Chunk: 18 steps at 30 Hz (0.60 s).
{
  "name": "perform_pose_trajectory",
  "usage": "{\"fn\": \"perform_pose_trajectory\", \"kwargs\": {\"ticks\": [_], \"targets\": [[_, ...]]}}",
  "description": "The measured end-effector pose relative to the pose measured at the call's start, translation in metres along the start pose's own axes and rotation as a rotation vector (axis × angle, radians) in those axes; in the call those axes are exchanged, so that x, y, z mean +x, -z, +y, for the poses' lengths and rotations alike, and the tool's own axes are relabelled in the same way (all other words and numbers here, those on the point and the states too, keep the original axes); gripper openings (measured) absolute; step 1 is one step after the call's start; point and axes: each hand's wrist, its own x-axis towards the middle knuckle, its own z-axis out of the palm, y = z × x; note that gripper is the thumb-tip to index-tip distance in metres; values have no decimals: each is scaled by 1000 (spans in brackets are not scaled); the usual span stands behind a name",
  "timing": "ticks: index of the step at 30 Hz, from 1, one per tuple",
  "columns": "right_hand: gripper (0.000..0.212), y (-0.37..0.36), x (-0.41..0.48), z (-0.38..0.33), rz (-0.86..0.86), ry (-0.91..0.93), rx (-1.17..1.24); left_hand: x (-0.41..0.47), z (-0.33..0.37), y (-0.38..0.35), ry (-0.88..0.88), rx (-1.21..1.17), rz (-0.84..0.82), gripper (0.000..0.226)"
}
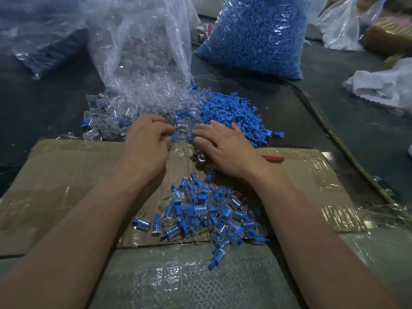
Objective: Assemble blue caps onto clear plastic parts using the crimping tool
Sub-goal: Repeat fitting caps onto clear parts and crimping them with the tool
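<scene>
My left hand [146, 139] has its fingers curled and pinches a small clear part [178, 130] at the edge of the loose clear parts [124, 108]; a bit of blue shows at my fingertips. My right hand [223, 143] lies flat with its fingers stretched onto the pile of loose blue caps [234, 112]. Under its palm lies the crimping tool, with the metal head [200, 162] showing on the left and the red handle [273, 158] sticking out on the right. A heap of assembled capped parts [205, 212] lies on the cardboard [66, 175] between my forearms.
An opened clear bag [142, 47] spills clear parts at the back. A full bag of blue caps [260, 34] stands behind the right pile. More plastic bags [383, 85] lie at the right and back left. A thin stick [334, 139] runs along the right.
</scene>
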Motion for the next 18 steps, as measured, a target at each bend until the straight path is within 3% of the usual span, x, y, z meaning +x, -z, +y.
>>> {"fn": "perform_pose_trajectory", "kwargs": {"ticks": [10, 15, 18], "targets": [[36, 3, -3, -8, -1, 83, 115, 0, -1, -6, -11, -111, -2, 16], [39, 3, -5, -10, 7, 98, 166, 1, 0, -9, -79, -111, -150, 51], [38, 2, -4, -9, 17, 109, 174, 1, -4, -15, -111, -3, -249, 53]]}}
